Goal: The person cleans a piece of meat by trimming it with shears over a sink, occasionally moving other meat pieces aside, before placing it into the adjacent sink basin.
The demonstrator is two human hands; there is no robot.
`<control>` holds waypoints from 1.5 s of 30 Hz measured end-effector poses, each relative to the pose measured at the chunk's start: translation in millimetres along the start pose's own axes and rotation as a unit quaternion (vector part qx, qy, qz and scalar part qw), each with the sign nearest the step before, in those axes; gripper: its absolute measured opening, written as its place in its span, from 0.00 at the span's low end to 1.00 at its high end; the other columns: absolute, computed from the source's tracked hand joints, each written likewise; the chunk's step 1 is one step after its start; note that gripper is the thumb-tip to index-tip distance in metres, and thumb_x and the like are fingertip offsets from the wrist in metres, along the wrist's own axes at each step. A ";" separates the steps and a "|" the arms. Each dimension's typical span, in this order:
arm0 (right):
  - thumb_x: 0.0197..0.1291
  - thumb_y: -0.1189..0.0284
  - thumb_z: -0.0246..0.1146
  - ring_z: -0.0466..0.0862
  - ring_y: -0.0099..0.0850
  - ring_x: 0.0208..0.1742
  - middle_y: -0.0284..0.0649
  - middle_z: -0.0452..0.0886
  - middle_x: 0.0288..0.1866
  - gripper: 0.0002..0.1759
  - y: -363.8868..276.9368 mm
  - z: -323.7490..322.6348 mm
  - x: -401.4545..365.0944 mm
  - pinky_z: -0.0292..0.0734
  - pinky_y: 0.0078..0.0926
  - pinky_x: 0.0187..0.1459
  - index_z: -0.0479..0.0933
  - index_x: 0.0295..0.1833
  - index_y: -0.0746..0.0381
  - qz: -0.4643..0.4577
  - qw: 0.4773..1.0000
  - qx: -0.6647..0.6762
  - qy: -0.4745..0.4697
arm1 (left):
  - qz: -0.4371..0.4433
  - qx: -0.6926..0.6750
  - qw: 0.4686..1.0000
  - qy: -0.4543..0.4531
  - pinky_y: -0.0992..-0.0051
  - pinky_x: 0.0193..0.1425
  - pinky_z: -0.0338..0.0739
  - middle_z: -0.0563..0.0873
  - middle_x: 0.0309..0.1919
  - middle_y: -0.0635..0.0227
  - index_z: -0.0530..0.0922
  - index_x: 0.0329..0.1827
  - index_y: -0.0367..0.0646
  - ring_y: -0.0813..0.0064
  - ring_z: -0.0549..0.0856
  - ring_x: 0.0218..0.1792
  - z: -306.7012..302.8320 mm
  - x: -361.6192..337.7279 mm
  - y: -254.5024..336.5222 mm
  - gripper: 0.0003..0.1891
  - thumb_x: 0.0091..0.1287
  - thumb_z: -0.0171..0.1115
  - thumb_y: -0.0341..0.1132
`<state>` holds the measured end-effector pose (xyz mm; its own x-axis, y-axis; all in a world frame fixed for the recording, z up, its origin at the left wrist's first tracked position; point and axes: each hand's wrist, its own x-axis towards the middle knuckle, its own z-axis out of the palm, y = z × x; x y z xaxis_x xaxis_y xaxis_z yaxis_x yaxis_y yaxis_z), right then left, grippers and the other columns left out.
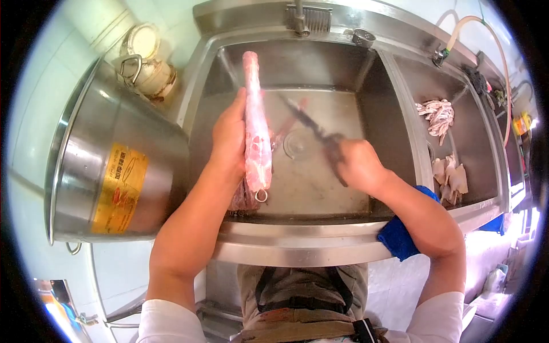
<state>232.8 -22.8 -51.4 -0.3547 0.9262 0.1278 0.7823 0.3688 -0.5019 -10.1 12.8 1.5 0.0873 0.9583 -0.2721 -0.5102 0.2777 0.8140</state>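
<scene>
My left hand (230, 128) is wrapped round a long, tapered pink piece of raw meat (258, 134), upright over the left sink basin. Its narrow end points to the back of the sink, and a small ring (261, 196) shows at the near end. In my right hand (363, 166) is a dark-handled knife (306, 120), smeared by motion, its blade slanting toward the far left, apart from the meat. Below my left hand, a darker reddish piece (245, 197) lies partly hidden at the basin's near left. Reddish scraps (283, 131) lie near the drain (294, 144).
A large steel pot (163, 183) stands close on my left, with white buckets (154, 77) behind it. The right basin holds pale strips (439, 117) and flat pale pieces (453, 178). A blue cloth (400, 237) hangs over the front rim; a faucet (301, 23) is at the back.
</scene>
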 end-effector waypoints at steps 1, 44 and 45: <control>0.49 0.72 0.64 0.82 0.50 0.33 0.49 0.81 0.29 0.08 -5.5 -3.0 -1.3 0.78 0.42 0.36 0.76 0.32 0.65 -0.019 1.000 0.001 0.000 | 0.004 -0.005 1.000 0.012 0.76 0.22 0.73 0.76 0.25 0.71 0.76 0.53 0.44 0.78 0.77 0.21 1.3 -0.4 0.9 0.21 0.72 0.52 0.52; 0.56 0.66 0.62 0.81 0.53 0.33 0.52 0.80 0.31 0.11 1.6 3.2 2.0 0.78 0.46 0.37 0.77 0.34 0.64 0.036 0.997 -0.007 -0.070 | -0.013 -0.016 0.999 -0.037 0.77 0.28 0.74 0.76 0.27 0.71 0.74 0.53 0.37 0.76 0.77 0.25 1.6 -2.6 -5.7 0.23 0.68 0.59 0.49; 0.59 0.64 0.61 0.80 0.54 0.33 0.51 0.80 0.31 0.12 4.0 4.5 2.1 0.78 0.47 0.36 0.78 0.35 0.63 0.049 0.995 0.022 -0.086 | -0.012 -0.013 1.000 -0.007 0.77 0.28 0.74 0.76 0.27 0.71 0.74 0.53 0.37 0.76 0.77 0.25 7.3 -3.2 -4.8 0.22 0.69 0.59 0.48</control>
<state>232.9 -19.7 -56.9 -0.3628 0.9292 -0.0710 0.7957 0.2693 -0.5425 -1.7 8.9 2.3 0.1126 0.9522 -0.2840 -0.5294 0.2994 0.7938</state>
